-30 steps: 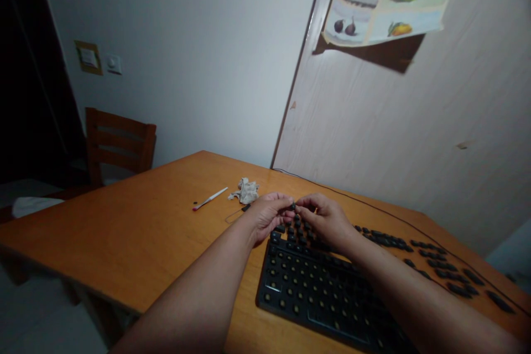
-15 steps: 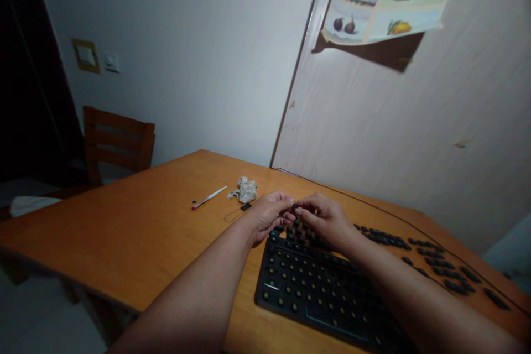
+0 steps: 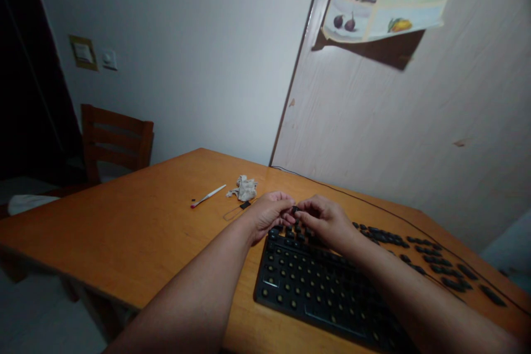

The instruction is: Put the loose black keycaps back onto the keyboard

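Note:
A small black keycap (image 3: 295, 209) is pinched between the fingertips of both hands, held just above the table. My left hand (image 3: 271, 214) has its fingers curled, its thumb and fingertips at the keycap's left side. From the right, my right hand (image 3: 326, 217) grips the keycap with thumb and forefinger, fingers closed. Below the hands lies a black keyboard (image 3: 305, 287) with its keys off and rows of pale round stems showing. Loose black keycaps (image 3: 384, 237) lie in rows behind and to the right, some partly hidden by my right hand and forearm.
Left of the hands are a crumpled grey cloth (image 3: 244, 188), a wire tool with a black handle (image 3: 245, 205) and a slim white stick with a red tip (image 3: 209, 196). A black cable (image 3: 352, 194) runs along the wooden table's (image 3: 136, 227) back. A chair (image 3: 118, 138) stands behind.
The keycap appears turned slightly between the fingertips. Both hands stay in nearly the same place; the whole view has shifted a little.

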A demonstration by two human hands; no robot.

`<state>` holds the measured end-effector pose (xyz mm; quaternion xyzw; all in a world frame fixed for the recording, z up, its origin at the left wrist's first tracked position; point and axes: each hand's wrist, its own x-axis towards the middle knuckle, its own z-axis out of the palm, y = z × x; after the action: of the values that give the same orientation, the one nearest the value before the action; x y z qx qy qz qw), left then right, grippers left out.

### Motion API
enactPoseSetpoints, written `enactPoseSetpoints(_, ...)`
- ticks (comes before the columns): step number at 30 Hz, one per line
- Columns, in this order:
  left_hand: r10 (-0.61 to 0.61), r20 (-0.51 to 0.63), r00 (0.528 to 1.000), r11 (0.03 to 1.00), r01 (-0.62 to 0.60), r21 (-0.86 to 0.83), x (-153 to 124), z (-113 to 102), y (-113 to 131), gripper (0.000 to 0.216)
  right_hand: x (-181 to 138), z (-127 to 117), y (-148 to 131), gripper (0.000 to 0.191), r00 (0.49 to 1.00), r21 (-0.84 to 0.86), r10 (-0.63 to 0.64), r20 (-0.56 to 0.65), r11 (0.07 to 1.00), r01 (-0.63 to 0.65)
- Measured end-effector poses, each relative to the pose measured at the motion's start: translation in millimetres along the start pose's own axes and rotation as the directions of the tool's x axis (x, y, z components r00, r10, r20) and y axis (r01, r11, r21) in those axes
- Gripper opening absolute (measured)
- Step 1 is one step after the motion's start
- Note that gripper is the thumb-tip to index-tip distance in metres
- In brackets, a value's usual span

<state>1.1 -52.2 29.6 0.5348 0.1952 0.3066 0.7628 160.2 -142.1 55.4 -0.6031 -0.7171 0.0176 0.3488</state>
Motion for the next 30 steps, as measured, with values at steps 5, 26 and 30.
enactPoseSetpoints(5,-0.017,-0.007,1.0,0.999,0.017,0.035,0.6,1.2,0.1,0.013,-4.2,-0.6,1.5,0.025,0.978,0.279,0.168,0.12,0.94,-0.196)
enactPoseSetpoints(26,0.071,-0.182,0.981,0.994,-0.054,0.097,6.6,-4.5,-0.6,0.009,-31.4,-4.0,-27.9,0.011,0.954,0.087,-0.022,0.3,0.996,-0.004)
enactPoseSetpoints(30,0.072,-0.201,0.977,0.991,-0.047,0.126,8.5,-4.9,-1.9,0.007,-36.9,3.2,-32.5,0.012,0.947,-0.007,-0.068,0.313,0.997,0.074)
